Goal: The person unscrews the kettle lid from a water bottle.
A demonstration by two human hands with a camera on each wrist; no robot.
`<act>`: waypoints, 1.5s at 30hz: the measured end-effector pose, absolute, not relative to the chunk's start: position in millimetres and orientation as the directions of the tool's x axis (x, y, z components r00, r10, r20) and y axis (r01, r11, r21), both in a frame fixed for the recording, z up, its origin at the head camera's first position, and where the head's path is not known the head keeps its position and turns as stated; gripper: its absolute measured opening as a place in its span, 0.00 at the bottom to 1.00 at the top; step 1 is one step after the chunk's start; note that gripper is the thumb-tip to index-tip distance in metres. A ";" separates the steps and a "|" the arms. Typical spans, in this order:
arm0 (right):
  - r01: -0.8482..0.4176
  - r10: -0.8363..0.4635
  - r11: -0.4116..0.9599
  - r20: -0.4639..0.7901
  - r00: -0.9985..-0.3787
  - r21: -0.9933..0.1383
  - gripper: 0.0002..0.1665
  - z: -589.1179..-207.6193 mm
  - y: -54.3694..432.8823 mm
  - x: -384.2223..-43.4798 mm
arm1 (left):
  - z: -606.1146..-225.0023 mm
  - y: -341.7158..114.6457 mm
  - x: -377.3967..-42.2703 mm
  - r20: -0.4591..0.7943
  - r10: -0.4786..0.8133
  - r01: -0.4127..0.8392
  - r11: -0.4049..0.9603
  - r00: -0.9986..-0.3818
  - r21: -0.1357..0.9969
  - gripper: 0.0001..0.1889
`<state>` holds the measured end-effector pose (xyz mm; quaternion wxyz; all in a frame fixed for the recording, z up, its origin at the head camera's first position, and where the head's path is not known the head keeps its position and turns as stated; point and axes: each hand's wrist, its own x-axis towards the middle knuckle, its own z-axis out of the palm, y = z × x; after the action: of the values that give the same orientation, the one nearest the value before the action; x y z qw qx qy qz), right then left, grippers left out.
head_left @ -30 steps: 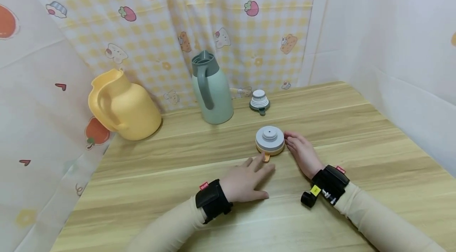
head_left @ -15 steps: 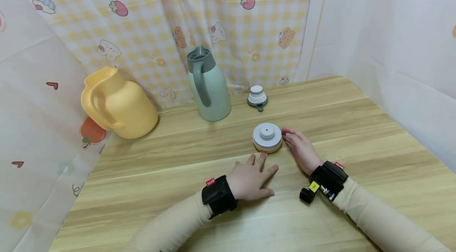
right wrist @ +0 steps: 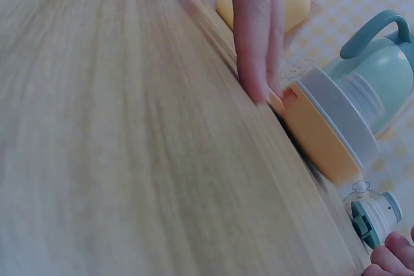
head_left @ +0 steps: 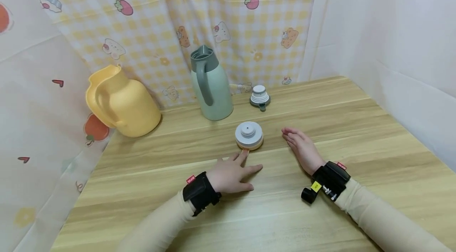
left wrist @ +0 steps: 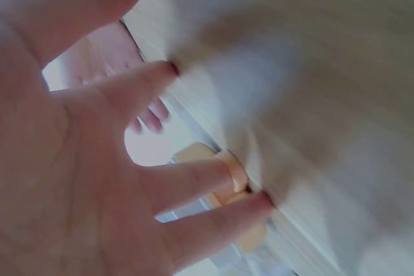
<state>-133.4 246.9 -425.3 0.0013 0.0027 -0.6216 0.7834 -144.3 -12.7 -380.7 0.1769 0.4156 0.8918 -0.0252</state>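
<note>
A round jug lid (head_left: 248, 133) lies on the table with its grey stopper side up and its orange cap underneath. My left hand (head_left: 228, 174) touches the lid's small orange tab with its fingertips, the fingers straight and spread. In the left wrist view, two fingers (left wrist: 194, 182) overlap the orange part, and some of the lid is hidden behind them. To the right of the lid, apart from it, my right hand (head_left: 303, 149) rests on the table with nearly straight fingers and holds nothing.
A yellow jug (head_left: 132, 105) without a lid stands at the back left. Beside it stands a pale green jug (head_left: 215, 91), also lidless. Near the curtain (head_left: 153, 30) a grey and green lid (head_left: 259, 96) lies upturned. White sheeting (head_left: 402, 38) bounds the right side.
The orange-capped lid has slid left across the table, along with my left hand. A gap now separates it from my right hand, which has stayed about where it was.
</note>
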 end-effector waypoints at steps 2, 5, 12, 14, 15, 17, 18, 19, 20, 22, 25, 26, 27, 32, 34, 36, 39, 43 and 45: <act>-0.013 -0.001 -0.228 0.013 -1.000 -0.974 0.29 -426.5 248.0 -132.2 | -382.1 -24.2 -147.3 -0.329 0.729 0.739 0.663 -0.600 0.120 0.33; -0.022 0.004 -0.224 0.022 -1.000 -0.974 0.30 -427.6 249.8 -130.2 | -384.0 -42.3 -149.9 -0.315 0.718 0.716 0.682 -0.620 0.145 0.33; -0.023 -0.005 -0.239 0.025 -1.000 -0.971 0.30 -425.5 248.8 -130.4 | -386.3 -95.1 -151.2 -0.243 0.681 0.631 0.732 -0.691 0.256 0.32; -0.021 -0.014 -0.239 0.025 -1.000 -0.971 0.31 -424.1 247.3 -131.5 | -386.7 -112.2 -150.9 -0.223 0.663 0.608 0.746 -0.714 0.271 0.32; -0.019 -0.018 -0.236 0.024 -1.000 -0.972 0.31 -423.3 246.6 -132.1 | -386.2 -120.4 -150.2 -0.216 0.653 0.595 0.753 -0.726 0.280 0.32; -0.014 -0.023 -0.234 0.020 -1.000 -0.972 0.31 -422.8 245.4 -132.8 | -386.2 -134.8 -149.0 -0.204 0.633 0.573 0.768 -0.746 0.288 0.32; -0.013 -0.023 -0.235 0.019 -1.000 -0.972 0.31 -422.4 244.8 -133.1 | -385.9 -141.0 -148.1 -0.199 0.622 0.561 0.775 -0.757 0.289 0.32; -0.013 -0.024 -0.234 0.019 -1.000 -0.972 0.31 -422.1 244.4 -133.4 | -385.7 -146.6 -147.0 -0.196 0.609 0.549 0.785 -0.768 0.288 0.32; -0.014 -0.025 -0.234 0.020 -0.999 -0.972 0.31 -421.7 243.9 -133.7 | -385.3 -151.6 -145.7 -0.192 0.601 0.540 0.790 -0.776 0.290 0.32; -0.016 -0.022 -0.235 0.022 -1.000 -0.972 0.31 -421.3 243.3 -134.5 | -384.8 -159.3 -142.3 -0.187 0.579 0.524 0.807 -0.794 0.272 0.31; -0.019 -0.032 -0.230 0.027 -0.999 -0.973 0.32 -421.8 242.9 -135.6 | -383.2 -166.4 -135.8 -0.184 0.550 0.504 0.828 -0.815 0.246 0.31; -0.021 -0.038 -0.224 0.030 -0.999 -0.974 0.32 -422.2 243.2 -135.8 | -382.8 -167.6 -133.9 -0.184 0.543 0.498 0.833 -0.819 0.238 0.31; -0.021 -0.039 -0.217 0.030 -0.999 -0.976 0.33 -422.7 243.9 -135.7 | -382.4 -167.8 -132.5 -0.188 0.534 0.490 0.840 -0.824 0.234 0.31; -0.042 -0.032 -0.201 0.049 -0.998 -0.979 0.36 -423.2 252.5 -131.7 | -383.1 -160.3 -139.7 -0.219 0.525 0.470 0.844 -0.822 0.259 0.32; -0.050 -0.023 -0.209 0.056 -0.998 -0.977 0.38 -422.3 256.0 -129.9 | -382.8 -156.6 -148.0 -0.233 0.527 0.464 0.842 -0.817 0.276 0.33; -0.054 -0.025 -0.207 0.061 -0.998 -0.977 0.38 -421.9 257.6 -129.0 | -381.3 -154.9 -157.1 -0.255 0.518 0.445 0.846 -0.817 0.293 0.34; -0.051 -0.031 -0.212 0.059 -0.998 -0.976 0.37 -422.3 256.2 -129.1 | -378.9 -155.2 -172.7 -0.298 0.488 0.406 0.864 -0.820 0.297 0.37; -0.040 -0.037 -0.200 0.049 -0.998 -0.979 0.36 -423.7 250.3 -128.9 | -375.3 -156.7 -197.3 -0.355 0.444 0.354 0.889 -0.822 0.291 0.39; -0.039 -0.042 -0.196 0.048 -0.998 -0.980 0.36 -424.4 246.6 -128.4 | -374.2 -158.5 -211.0 -0.370 0.430 0.338 0.896 -0.823 0.289 0.41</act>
<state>-128.4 246.6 -424.4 -0.0011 0.0319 -0.6342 0.7725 -211.0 -158.5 -374.2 0.2176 0.2023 0.9490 0.1058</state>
